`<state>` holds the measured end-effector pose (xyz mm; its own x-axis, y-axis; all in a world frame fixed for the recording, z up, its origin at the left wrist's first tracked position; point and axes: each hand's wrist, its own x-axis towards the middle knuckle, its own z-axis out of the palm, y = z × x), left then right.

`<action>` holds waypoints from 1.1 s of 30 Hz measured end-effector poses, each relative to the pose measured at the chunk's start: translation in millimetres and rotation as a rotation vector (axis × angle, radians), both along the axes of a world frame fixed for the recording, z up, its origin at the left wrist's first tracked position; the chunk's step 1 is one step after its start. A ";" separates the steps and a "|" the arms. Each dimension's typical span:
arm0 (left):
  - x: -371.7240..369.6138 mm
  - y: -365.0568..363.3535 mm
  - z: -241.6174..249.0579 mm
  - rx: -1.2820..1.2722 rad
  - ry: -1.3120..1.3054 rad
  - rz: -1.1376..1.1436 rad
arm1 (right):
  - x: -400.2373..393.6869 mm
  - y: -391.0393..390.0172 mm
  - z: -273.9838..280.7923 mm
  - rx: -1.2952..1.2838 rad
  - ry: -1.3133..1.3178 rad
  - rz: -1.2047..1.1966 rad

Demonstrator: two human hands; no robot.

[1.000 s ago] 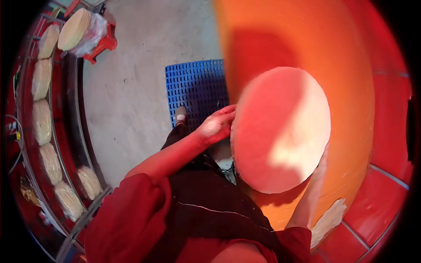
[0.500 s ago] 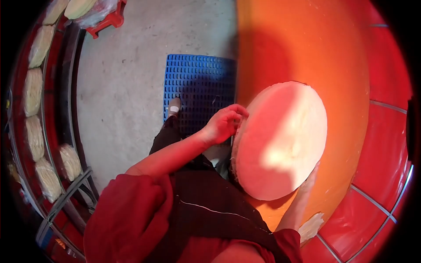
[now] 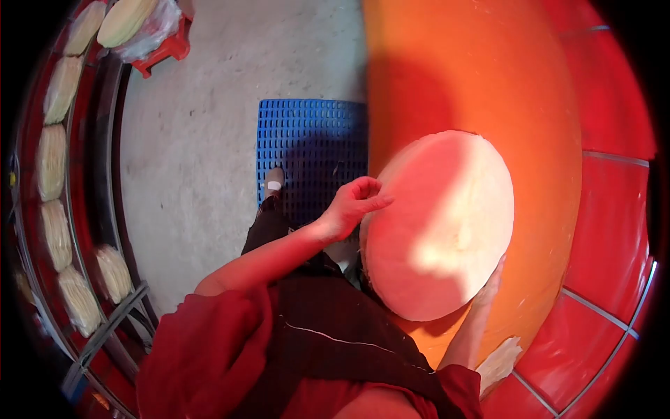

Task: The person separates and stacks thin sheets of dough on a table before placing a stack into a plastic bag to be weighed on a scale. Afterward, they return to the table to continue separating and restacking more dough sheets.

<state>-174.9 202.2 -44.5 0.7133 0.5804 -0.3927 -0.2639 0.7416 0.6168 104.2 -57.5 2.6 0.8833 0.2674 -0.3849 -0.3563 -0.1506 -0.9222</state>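
A thick stack of round, pale, thin sheets lies on the orange tabletop, half in red shade and half brightly lit. At its left rim, my left hand is closed in a pinch, thumb and forefinger together at the edge of the top sheet. My right hand grips the lower right rim; its fingers are partly hidden by the stack. A torn pale scrap lies near the table's front edge, beside my right forearm.
A rack on the left holds several pale bundles in clear wrap. Behind it, a red stool carries plastic and another pale round stack. A blue slotted mat lies on the floor under my foot. Red tiles line the right.
My left hand has shifted from beside the rim onto the edge of the top sheet, its thumb now against the forefinger. The right hand stays at the lower right rim. The view has shifted slightly.
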 end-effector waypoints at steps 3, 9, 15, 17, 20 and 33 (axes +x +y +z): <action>2.9 7.1 13.0 0.046 0.117 -0.116 | 5.6 -4.5 -3.8 0.045 0.050 0.011; 7.8 13.1 30.5 0.130 0.149 -0.331 | 1.2 1.6 1.3 0.023 0.018 -0.011; 7.4 2.8 26.6 0.333 0.176 -0.288 | -14.0 20.9 32.0 -0.226 0.019 -0.043; 3.3 6.5 27.4 0.320 0.174 -0.266 | -15.0 20.4 31.0 -0.258 0.027 -0.037; 1.9 11.0 44.8 0.246 0.109 -0.235 | -14.2 9.5 18.4 -0.211 0.053 -0.019; 26.7 -10.3 54.7 1.145 0.973 -0.116 | -20.7 2.2 20.1 -0.329 0.021 -0.038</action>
